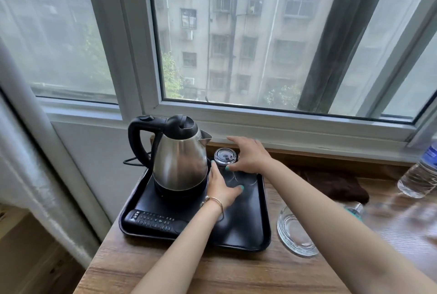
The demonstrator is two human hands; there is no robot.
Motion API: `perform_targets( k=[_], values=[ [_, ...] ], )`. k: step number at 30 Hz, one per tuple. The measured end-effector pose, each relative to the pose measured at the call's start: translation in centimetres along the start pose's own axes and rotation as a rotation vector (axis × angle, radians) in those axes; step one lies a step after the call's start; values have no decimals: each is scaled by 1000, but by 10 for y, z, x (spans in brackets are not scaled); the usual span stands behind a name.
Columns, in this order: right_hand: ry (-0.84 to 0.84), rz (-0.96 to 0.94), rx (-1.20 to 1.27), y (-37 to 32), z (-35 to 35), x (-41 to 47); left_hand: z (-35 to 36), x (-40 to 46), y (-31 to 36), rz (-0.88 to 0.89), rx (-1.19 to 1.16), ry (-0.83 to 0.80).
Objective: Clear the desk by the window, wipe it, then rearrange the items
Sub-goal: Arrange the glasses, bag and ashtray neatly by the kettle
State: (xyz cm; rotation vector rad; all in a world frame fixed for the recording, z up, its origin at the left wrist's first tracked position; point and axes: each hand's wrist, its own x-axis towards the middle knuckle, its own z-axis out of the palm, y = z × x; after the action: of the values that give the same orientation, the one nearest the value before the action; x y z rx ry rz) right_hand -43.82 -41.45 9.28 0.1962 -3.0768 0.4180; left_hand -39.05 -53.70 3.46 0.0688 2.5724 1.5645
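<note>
- Desk (212, 272) of light wood ran along under the window (236, 33), its long axis left to right across the view.
- On its left end sat a black tray (246, 234), long side running away from the person toward the sill.
- A steel electric kettle (181, 159) stood upright at the tray's back left, spout pointing right, black handle pointing left.
- A black remote control (153, 221) lay flat along the tray's near-left edge, its long axis roughly left to right.
- An upturned drinking glass (225, 155) stood in the tray's back right corner, base up, just right of the kettle's spout.
- Right hand (250, 156) came in over that glass, fingers curled round it from the right, thumb at its near side; it held the glass.
- Left hand (221, 186) lay between kettle and glass, fingers straight and relaxed, fingertips at the glass's left side, thumb spread out over the tray.
- A second clear glass seemed to stand under the right hand; too hidden to tell more.
- A glass ashtray (295, 232) sat on the desk just right of the tray.
- A dark brown cloth (338, 185) lay at the back near the sill.
- A plastic water bottle (421, 173) stood at the far right edge.
</note>
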Motion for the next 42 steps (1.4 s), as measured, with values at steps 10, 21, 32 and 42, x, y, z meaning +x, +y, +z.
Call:
perform_targets(
  k=[10, 21, 32, 42],
  values=[
    [69, 20, 100, 5, -2, -47, -1, -23, 8, 66, 49, -35],
    [185, 134, 334, 32, 3, -125, 23, -55, 17, 170, 99, -195],
    [230, 304, 390, 60, 15, -185, 65, -85, 27, 264, 138, -384],
    [299, 427, 481, 62, 11, -213, 83, -95, 37, 346, 91, -445]
  ],
)
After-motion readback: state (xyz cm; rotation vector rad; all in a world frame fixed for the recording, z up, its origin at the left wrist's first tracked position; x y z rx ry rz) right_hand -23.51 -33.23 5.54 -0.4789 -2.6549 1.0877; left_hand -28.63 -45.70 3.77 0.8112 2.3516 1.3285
